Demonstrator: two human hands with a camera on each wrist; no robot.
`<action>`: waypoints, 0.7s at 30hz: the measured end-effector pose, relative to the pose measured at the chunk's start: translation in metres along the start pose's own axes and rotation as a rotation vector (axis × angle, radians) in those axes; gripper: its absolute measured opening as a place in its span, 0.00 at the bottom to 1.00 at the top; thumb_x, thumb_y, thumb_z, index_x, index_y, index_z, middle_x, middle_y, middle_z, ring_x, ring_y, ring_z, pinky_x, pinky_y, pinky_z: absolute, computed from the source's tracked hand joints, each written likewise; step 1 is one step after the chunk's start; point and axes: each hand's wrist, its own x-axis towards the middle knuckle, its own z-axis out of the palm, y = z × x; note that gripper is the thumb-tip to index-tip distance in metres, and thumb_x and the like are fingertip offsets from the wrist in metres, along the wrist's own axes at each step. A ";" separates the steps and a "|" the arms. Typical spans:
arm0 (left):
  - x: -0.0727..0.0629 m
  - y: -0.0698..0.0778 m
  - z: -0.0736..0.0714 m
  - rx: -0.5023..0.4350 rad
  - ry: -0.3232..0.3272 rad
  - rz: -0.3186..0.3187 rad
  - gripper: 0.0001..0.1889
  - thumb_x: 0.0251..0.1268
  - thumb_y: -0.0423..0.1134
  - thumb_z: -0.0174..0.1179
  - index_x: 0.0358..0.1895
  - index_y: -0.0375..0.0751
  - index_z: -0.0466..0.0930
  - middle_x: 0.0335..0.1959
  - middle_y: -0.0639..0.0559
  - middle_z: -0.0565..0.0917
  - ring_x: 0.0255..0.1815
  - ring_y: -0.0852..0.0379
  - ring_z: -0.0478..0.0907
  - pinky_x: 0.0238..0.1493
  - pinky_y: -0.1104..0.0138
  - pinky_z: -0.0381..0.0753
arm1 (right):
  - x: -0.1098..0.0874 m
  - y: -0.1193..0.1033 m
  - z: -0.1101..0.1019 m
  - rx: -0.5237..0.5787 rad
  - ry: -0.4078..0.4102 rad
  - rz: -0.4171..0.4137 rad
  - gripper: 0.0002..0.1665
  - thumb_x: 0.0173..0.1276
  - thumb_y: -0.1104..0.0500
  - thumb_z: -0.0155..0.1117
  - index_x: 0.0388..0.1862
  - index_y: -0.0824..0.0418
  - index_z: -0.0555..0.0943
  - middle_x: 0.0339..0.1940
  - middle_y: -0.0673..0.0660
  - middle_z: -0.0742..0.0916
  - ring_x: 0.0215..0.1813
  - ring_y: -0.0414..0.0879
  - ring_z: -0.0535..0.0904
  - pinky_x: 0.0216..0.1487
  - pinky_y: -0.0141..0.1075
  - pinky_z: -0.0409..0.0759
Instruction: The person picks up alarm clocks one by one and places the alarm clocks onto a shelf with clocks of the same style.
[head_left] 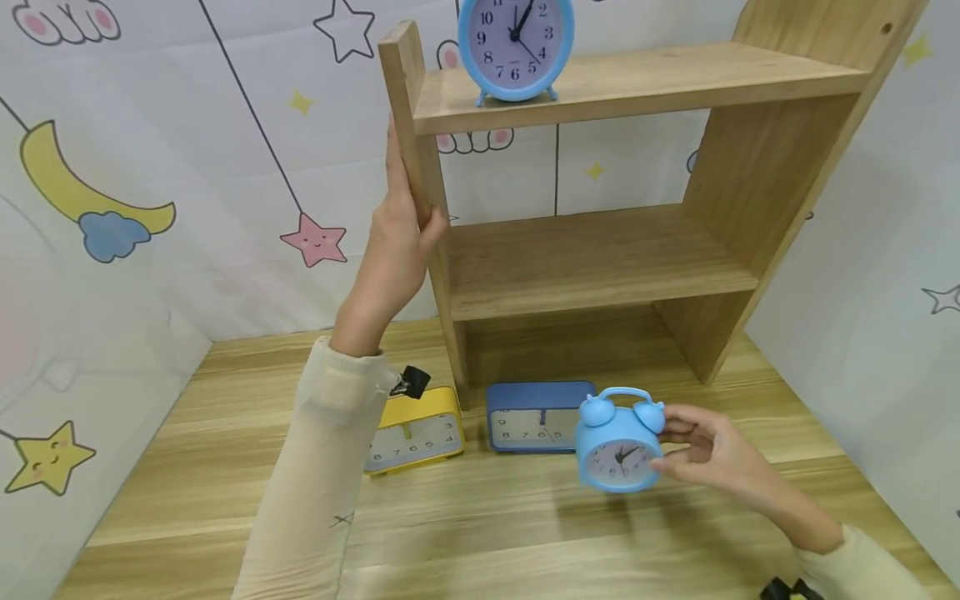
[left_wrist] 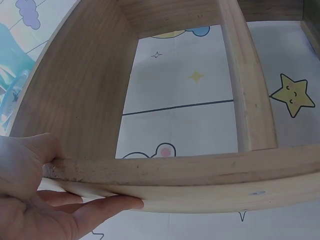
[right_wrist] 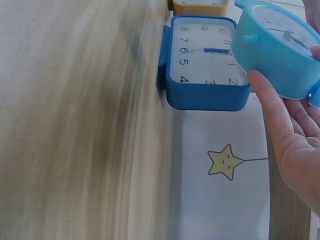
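Note:
My left hand [head_left: 401,237] holds the left side panel of a wooden shelf [head_left: 600,258], thumb round the front edge and fingers along the outer face; the left wrist view shows this grip on the panel [left_wrist: 200,170]. With my right hand [head_left: 705,450] I grip a light blue twin-bell alarm clock [head_left: 618,446] by its side, fingers and thumb spread over the case. In the right wrist view that alarm clock [right_wrist: 280,50] tilts, its dial partly cut off by the frame. Behind it stands a dark blue rectangular clock [head_left: 536,417], partly covered by it in the head view.
A yellow rectangular clock [head_left: 420,429] stands on the wooden table [head_left: 450,533] beside the shelf's left foot. Another light blue round clock [head_left: 516,42] sits on the upper board near its left end. Patterned white sheeting [head_left: 225,167] walls the back and sides.

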 end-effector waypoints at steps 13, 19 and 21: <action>0.000 0.001 0.000 0.008 0.001 -0.005 0.48 0.71 0.25 0.48 0.81 0.53 0.25 0.74 0.41 0.62 0.62 0.45 0.72 0.59 0.57 0.76 | 0.003 -0.011 -0.012 -0.038 0.048 -0.034 0.34 0.57 0.83 0.61 0.60 0.59 0.79 0.49 0.52 0.87 0.51 0.42 0.84 0.44 0.36 0.84; 0.000 0.001 -0.001 0.009 0.004 0.000 0.48 0.70 0.25 0.48 0.81 0.53 0.25 0.74 0.42 0.62 0.62 0.46 0.73 0.59 0.59 0.76 | 0.007 -0.017 -0.018 -0.035 0.052 -0.060 0.34 0.56 0.85 0.61 0.60 0.63 0.79 0.50 0.52 0.87 0.51 0.42 0.84 0.43 0.35 0.84; 0.000 0.001 -0.001 0.008 0.003 -0.002 0.48 0.70 0.25 0.48 0.81 0.54 0.25 0.74 0.43 0.62 0.62 0.46 0.72 0.59 0.59 0.76 | 0.009 -0.018 -0.020 -0.034 0.051 -0.074 0.34 0.55 0.85 0.60 0.60 0.64 0.78 0.50 0.52 0.87 0.51 0.42 0.84 0.43 0.34 0.84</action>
